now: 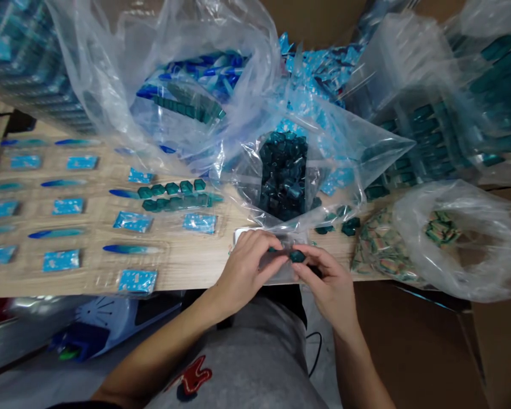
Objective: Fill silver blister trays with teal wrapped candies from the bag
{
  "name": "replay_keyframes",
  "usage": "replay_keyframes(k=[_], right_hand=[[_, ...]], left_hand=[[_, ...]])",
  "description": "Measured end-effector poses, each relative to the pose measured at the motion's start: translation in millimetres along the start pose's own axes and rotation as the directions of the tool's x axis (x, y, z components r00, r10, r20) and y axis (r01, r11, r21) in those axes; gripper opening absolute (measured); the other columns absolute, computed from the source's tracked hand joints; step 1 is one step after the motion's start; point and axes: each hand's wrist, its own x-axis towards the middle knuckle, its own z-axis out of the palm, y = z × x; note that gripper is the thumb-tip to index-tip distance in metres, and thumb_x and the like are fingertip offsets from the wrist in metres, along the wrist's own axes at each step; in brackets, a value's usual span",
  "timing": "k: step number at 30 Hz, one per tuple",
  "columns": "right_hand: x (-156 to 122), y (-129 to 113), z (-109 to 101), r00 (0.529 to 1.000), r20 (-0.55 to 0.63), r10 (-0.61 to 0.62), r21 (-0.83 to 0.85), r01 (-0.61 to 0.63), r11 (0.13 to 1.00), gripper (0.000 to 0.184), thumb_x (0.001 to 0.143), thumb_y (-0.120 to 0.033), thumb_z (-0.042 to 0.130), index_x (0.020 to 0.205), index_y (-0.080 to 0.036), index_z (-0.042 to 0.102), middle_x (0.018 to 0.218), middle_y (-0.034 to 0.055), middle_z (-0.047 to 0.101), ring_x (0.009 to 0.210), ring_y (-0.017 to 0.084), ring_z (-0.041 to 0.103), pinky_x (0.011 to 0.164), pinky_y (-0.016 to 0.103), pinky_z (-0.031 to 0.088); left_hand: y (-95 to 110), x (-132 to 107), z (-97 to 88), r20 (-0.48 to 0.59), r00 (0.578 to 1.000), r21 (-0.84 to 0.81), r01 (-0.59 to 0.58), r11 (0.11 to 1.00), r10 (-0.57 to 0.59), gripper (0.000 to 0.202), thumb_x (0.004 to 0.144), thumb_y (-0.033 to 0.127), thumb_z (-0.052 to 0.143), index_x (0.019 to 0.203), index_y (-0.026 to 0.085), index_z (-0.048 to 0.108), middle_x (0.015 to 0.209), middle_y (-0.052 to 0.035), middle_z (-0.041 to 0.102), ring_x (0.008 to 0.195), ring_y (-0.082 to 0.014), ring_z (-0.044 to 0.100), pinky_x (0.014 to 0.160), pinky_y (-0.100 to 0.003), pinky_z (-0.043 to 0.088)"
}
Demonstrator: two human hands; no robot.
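Observation:
My right hand pinches a dark teal faceted plastic piece between thumb and fingertips, just above the table's front edge. My left hand is closed in a pinch beside it. A bit of teal shows at its fingertips, but what it grips is mostly hidden. Under both hands lies a clear plastic tray, partly covered by them. Right behind the hands, an open clear bag holds a heap of dark teal faceted pieces. Several loose teal pieces lie to its right.
Clear blister trays with blue packets and blue-white pen-like sticks cover the left side. Two rows of teal pieces lie on them. A bag of striped packets stands right. Large plastic bags and stacked trays fill the back.

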Motion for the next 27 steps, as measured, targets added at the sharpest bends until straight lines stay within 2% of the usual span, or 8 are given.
replay_keyframes(k=[2,5,10,14,20,22,24,27], right_hand=[[4,6,-3,0.984,-0.087,-0.157,-0.208,0.137,0.969,0.019,0.082,-0.018,0.065,0.101,-0.023,0.068,0.083,0.0020,0.067,0.069,0.015,0.063,0.069,0.030,0.054],[13,12,-7,0.947,0.032,-0.321,-0.384,0.308,0.870,0.021,0.087,-0.018,0.061,0.106,-0.021,0.068,0.093,0.0068,0.066,0.081,0.018,0.065,0.074,0.031,0.054],[22,10,-11,0.904,0.331,-0.271,-0.466,0.407,0.786,0.031,0.094,-0.020,0.049,0.122,-0.023,0.061,0.105,0.0093,0.063,0.095,0.022,0.064,0.078,0.034,0.055],[25,5,-14,0.892,0.382,-0.243,-0.595,0.438,0.673,0.034,0.095,-0.017,0.044,0.122,-0.027,0.060,0.101,0.0077,0.062,0.086,0.021,0.065,0.070,0.033,0.055],[28,4,-9,0.862,0.465,-0.201,-0.750,0.504,0.427,0.035,0.092,-0.010,0.041,0.117,-0.021,0.064,0.092,0.0108,0.065,0.078,0.023,0.065,0.058,0.031,0.053],[29,3,-6,0.868,0.467,-0.170,-0.755,0.491,0.434,0.035,0.091,-0.010,0.043,0.117,-0.020,0.063,0.091,0.0114,0.065,0.080,0.025,0.065,0.060,0.032,0.053],[29,2,-6,0.890,0.429,-0.153,-0.737,0.443,0.511,0.034,0.090,-0.012,0.047,0.118,-0.020,0.063,0.093,0.0119,0.063,0.085,0.027,0.064,0.064,0.036,0.054],[24,0,-12,0.929,0.332,-0.161,-0.517,0.322,0.793,0.036,0.089,-0.016,0.049,0.124,-0.025,0.056,0.100,0.0089,0.059,0.094,0.025,0.061,0.078,0.040,0.054]], left_hand=[[-7,-2,1.0,0.012,1.000,0.121,-0.016,0.993,0.015,0.007,0.093,0.025,0.054,0.097,0.020,0.055,0.094,-0.0046,0.063,0.090,-0.0206,0.056,0.079,-0.035,0.044],[-16,-7,1.5,0.050,0.999,0.220,-0.010,0.975,-0.001,0.008,0.093,0.023,0.052,0.100,0.020,0.056,0.099,-0.0059,0.063,0.094,-0.0227,0.055,0.082,-0.037,0.043],[-20,-10,0.5,0.081,0.997,0.195,-0.008,0.981,-0.007,0.012,0.095,0.023,0.049,0.104,0.019,0.057,0.100,-0.0063,0.063,0.097,-0.0226,0.055,0.084,-0.037,0.044],[-20,-9,-0.8,0.081,0.997,0.168,-0.011,0.986,-0.003,0.012,0.095,0.021,0.049,0.103,0.018,0.057,0.099,-0.0067,0.063,0.097,-0.0221,0.055,0.084,-0.037,0.045],[-20,-8,0.7,0.083,0.997,0.170,-0.015,0.985,0.001,0.011,0.093,0.019,0.051,0.101,0.017,0.058,0.096,-0.0068,0.064,0.094,-0.0223,0.056,0.084,-0.036,0.045],[-20,-7,1.6,0.083,0.996,0.170,-0.022,0.985,0.008,0.010,0.093,0.018,0.051,0.101,0.017,0.058,0.096,-0.0066,0.064,0.093,-0.0222,0.057,0.083,-0.036,0.045],[-20,-8,1.6,0.078,0.997,0.166,-0.023,0.986,0.010,0.011,0.093,0.017,0.052,0.102,0.017,0.057,0.097,-0.0068,0.064,0.094,-0.0222,0.056,0.083,-0.036,0.045],[-18,-10,-0.7,0.035,0.999,0.127,-0.001,0.992,-0.003,0.014,0.093,0.016,0.051,0.106,0.017,0.056,0.101,-0.0075,0.063,0.098,-0.0215,0.056,0.085,-0.036,0.046]])
